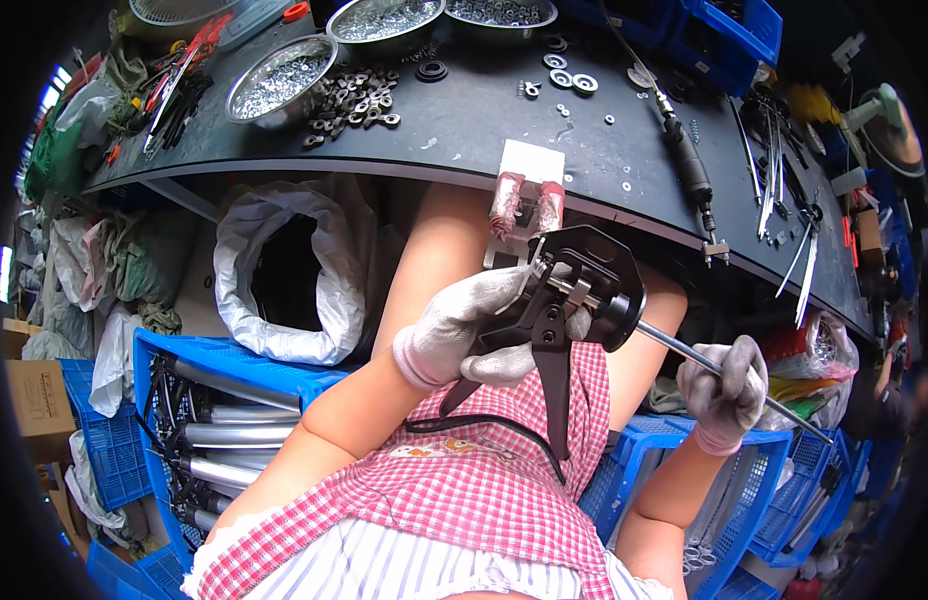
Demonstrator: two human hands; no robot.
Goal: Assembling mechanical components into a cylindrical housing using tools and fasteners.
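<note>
Over my lap, my left hand (466,322) in a pale work glove is wrapped round the black body of a caulking gun (552,325). Its trigger and handle hang down, and a round black plate sits on its right side. A long steel rod (674,345) runs out of the plate toward the lower right. My gloved right hand (724,390) is closed round that rod, near its outer end. Just beyond the gun, a metal fixture (524,250) with two red-wrapped posts stands at the table edge. My left fingers partly hide the gun's body.
On the dark table (444,130) are metal bowls (284,82) of small parts, a pile of dark metal pieces (354,105), loose washers (584,83) and a power screwdriver (692,165). Blue crates (239,350) flank me, the left one holding silver tubes (239,436). A white-lined sack (239,300) stands under the table.
</note>
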